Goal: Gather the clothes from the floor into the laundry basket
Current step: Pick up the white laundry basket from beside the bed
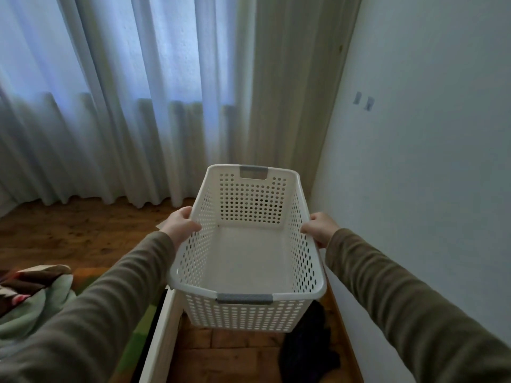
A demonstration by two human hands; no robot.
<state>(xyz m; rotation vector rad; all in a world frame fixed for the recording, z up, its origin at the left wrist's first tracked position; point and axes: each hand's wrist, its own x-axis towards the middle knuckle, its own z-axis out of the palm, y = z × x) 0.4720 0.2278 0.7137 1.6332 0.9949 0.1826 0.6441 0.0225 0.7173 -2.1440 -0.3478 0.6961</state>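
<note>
A white perforated laundry basket (312,255) with grey handle grips hangs in the air in front of me, with nothing inside it. My left hand (181,223) grips its left rim and my right hand (320,228) grips its right rim. Both arms wear olive-brown sleeves. A dark crumpled garment (307,352) lies on the wooden floor below the basket's near right corner, partly hidden by the basket.
A white bed frame edge (163,335) runs along the lower left, with a green cover and a patterned blanket (30,288) on the bed. Long pale curtains (124,106) hang ahead. A white wall (428,161) closes the right side, leaving a narrow strip of floor.
</note>
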